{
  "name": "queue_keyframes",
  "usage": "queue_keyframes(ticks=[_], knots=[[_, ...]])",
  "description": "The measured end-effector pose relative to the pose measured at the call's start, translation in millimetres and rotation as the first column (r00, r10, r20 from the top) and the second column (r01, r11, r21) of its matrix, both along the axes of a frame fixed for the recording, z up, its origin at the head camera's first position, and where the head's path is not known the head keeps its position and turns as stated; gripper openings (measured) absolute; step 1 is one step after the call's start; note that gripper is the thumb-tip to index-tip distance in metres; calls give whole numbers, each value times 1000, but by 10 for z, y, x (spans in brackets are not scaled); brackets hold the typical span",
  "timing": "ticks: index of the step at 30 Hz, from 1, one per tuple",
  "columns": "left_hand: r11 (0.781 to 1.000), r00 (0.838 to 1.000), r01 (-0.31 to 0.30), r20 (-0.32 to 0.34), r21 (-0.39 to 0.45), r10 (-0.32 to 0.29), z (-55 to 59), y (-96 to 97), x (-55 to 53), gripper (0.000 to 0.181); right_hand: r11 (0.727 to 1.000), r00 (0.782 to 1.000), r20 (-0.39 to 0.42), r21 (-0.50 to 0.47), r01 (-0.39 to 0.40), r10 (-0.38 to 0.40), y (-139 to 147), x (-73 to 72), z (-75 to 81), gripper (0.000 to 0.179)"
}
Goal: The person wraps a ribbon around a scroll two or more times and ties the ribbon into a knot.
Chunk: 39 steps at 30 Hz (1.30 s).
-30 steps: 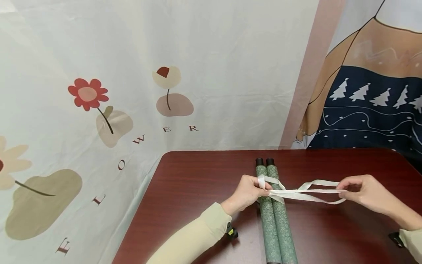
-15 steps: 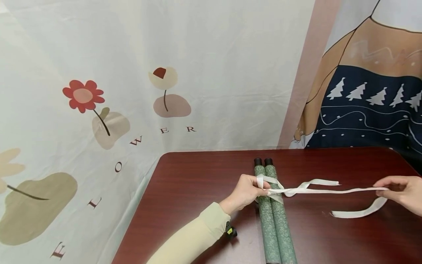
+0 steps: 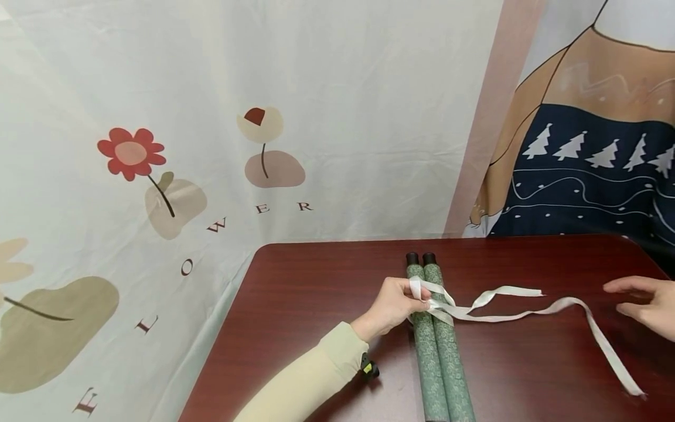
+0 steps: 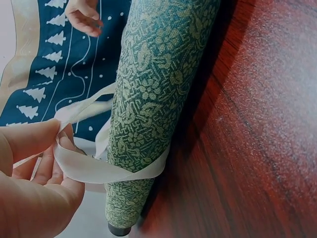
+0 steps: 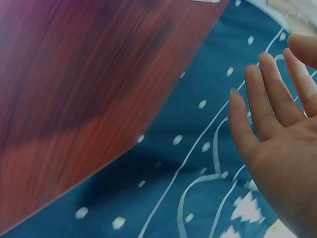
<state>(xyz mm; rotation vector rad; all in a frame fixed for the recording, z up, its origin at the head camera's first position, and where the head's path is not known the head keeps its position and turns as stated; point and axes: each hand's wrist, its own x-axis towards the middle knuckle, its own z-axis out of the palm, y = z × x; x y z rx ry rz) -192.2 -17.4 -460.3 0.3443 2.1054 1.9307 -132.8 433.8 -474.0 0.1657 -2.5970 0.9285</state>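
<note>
Two green patterned scroll rolls (image 3: 433,351) with black end knobs lie side by side on the table. A white ribbon (image 3: 506,318) is wound about their upper part, its two loose ends trailing to the right over the table. My left hand (image 3: 392,305) pinches the ribbon at the rolls. In the left wrist view, thumb and fingers of the left hand (image 4: 39,183) hold a ribbon loop (image 4: 99,168) beside one roll (image 4: 148,94). Off to the right, my right hand (image 3: 645,305) holds nothing; the right wrist view shows its fingers (image 5: 265,94) spread and fairly straight.
The dark red wooden table (image 3: 316,281) has its far edge against a white curtain (image 3: 369,117) printed with flowers and letters. A dark blue cloth (image 3: 590,199) with white trees hangs at the back right. In the right wrist view, the table edge (image 5: 99,168) runs diagonally.
My right hand drew one ribbon strand out to the right and let it go; that end now lies curved on the table. The left hand has stayed at the rolls.
</note>
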Motion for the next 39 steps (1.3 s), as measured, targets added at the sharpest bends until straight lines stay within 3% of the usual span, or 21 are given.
queue_keyframes(ticks=[3,7,10,13,16,19,20,22,24,26,29,35,39], knots=[[999,1000,-4,28,35,3,5,12,-8,15,990,1000,-4,138,13,-12,-232,0,75,29],[999,999,1,48,46,-3,19,25,-16,18,982,993,-50,161,-94,104,-610,-10,135,31],[999,999,19,48,46,-21,32,32,-19,21,971,970,-114,130,-200,215,-920,-22,172,35],[997,998,39,51,63,-42,50,38,-18,25,950,932,-190,111,-293,309,-1228,-41,199,43],[995,997,49,62,84,-54,65,43,-21,28,909,866,-276,117,-399,416,-1519,-92,213,41],[994,996,59,65,95,-65,77,47,-32,30,855,777,-362,148,-497,514,-1796,-162,196,11],[993,996,64,63,95,-70,80,48,-36,30,831,739,-390,161,-533,549,-1884,-190,183,1],[993,995,78,55,94,-83,80,56,-44,30,811,700,-420,200,-550,578,-2041,-223,153,25],[991,993,91,62,99,-97,79,65,-52,30,802,673,-443,251,-541,593,-2179,-249,117,36],[990,991,97,82,107,-106,87,75,-58,31,801,665,-447,297,-520,598,-2287,-265,81,41],[989,989,86,112,121,-99,104,85,-62,33,806,672,-444,343,-483,592,-2407,-276,31,45],[995,995,50,82,87,-57,111,90,-77,35,826,678,-474,372,-423,561,-2533,-315,-29,44],[995,994,43,97,92,-52,117,94,-89,36,836,690,-480,387,-389,543,-2563,-346,-43,43]])
